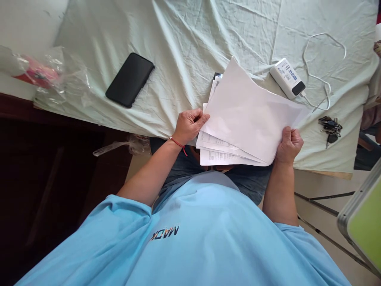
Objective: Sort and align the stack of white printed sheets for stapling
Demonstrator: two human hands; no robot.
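Both hands grip a fanned stack of paper sheets (247, 119) over the near edge of the table (184, 35), which is draped in a pale green cloth. Left hand (189, 125), red string at the wrist, closed on the stack's left edge, thumb on top. Right hand (289, 145) closed in a fist round the lower right corner. Top sheet blank and white, tilted; printed pages show beneath at the lower left. Stack's far end rests on the cloth, near end hangs over the person's lap. Black smartphone (130, 80) lies face down on the cloth, well left of the papers. White power bank (287, 78) just beyond the stack's right side, white cable (323, 81) looping from it. Bunch of keys (330, 128) near the right hand. Crumpled clear plastic bag (47, 75) at the table's far left.
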